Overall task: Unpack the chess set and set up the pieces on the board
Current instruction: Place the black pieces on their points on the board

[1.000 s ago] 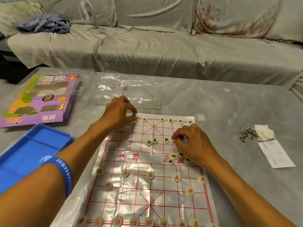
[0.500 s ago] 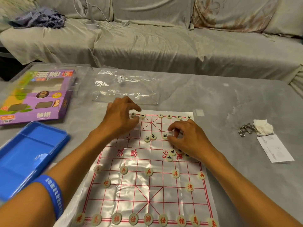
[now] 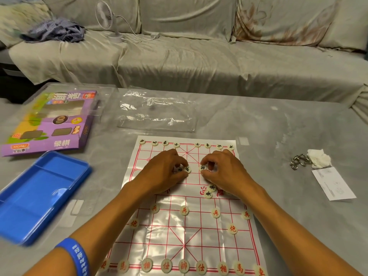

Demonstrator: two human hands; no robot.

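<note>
The red side looks fully set on the xiangqi board [image 3: 187, 232]; black's back row lacks its general. The left hand [image 3: 165, 174] pinches two black pieces [image 3: 184, 169], apparently; the right hand [image 3: 225, 172] pinches one black piece [image 3: 203, 167]. Two black soldiers [image 3: 210, 190] wait mid-board.

Upper frame: sofa [image 3: 199, 62] under wrinkled grey-beige cover, floral cushion [image 3: 282, 18] upper right. Small white desk fan [image 3: 105, 16] and crumpled blue striped cloth [image 3: 53, 31] on seat, upper left. Foreground: grey marbled table [image 3: 288, 136].
</note>
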